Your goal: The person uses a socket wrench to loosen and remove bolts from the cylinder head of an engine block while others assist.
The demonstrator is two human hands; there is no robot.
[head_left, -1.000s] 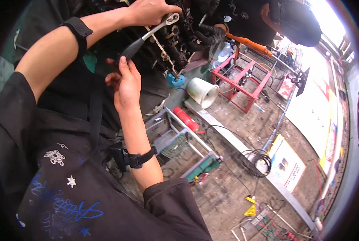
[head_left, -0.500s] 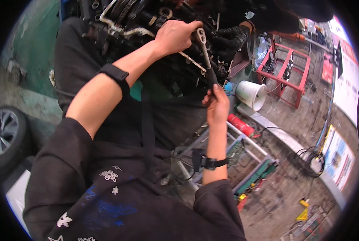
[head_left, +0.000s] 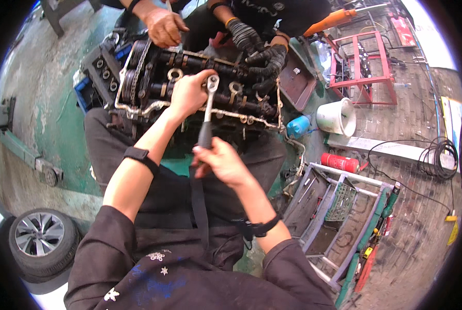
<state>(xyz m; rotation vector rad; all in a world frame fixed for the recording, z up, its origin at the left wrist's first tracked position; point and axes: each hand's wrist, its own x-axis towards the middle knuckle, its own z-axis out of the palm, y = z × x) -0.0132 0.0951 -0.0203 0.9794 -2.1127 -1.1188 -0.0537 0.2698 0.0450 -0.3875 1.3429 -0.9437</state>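
Observation:
A ratchet wrench with a dark grip and a shiny head lies across the near side of an open engine. My left hand is closed at the wrench's head, its thumb up against it; the fingertips and whatever is under the head are hidden. My right hand grips the lower end of the handle, above my lap. Dark shafts, pale rings and a chain at the left end show in the engine, inside a light-coloured rim.
Across the engine are another person's bare hand and a co-worker's gloved hands. To the right stand a white bucket, a blue container, a red extinguisher, a metal frame and a red stand. A wheel lies lower left.
The view has shifted, bringing the whole engine and the others' hands into sight. Both my hands stay with the ratchet wrench, whose handle now points more straight toward me.

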